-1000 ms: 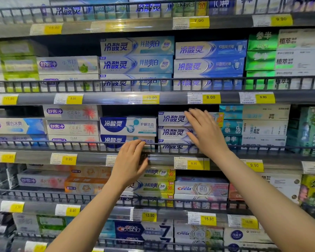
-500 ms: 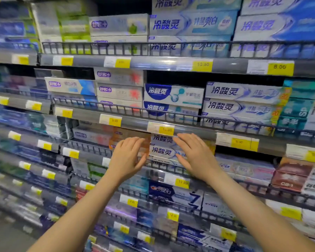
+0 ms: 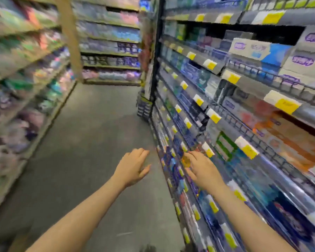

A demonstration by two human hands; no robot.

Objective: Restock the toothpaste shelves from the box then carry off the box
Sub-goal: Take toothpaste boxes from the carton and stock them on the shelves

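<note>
My two forearms reach out over the aisle, both hands empty: my left hand (image 3: 133, 167) hangs over bare floor with fingers loose and slightly spread, holding nothing, while my right hand (image 3: 201, 168) is stretched flat toward the lower toothpaste shelves (image 3: 189, 135), fingers straight, just beside the wire rail and not gripping any carton. I judge the hands are held forward and free like this because no stocking is in hand at this instant and they are ready for the next reach, most likely toward the box, which is nowhere in view; I cannot tell where it stands. On my right the shelves run away in tiers, packed with blue, white and orange toothpaste cartons (image 3: 258, 50) behind low wire fences that keep the stacks from sliding off, each tier edged with yellow price tags (image 3: 287, 105) set at the front lip where a shopper can read them. The grey floor (image 3: 91, 128) stretches ahead between the racks. Across the aisle on my left stands another run of shelving (image 3: 25, 73), heavily blurred, and at the far end a further rack (image 3: 109, 57) closes the aisle beside a tan pillar (image 3: 69, 37)
</note>
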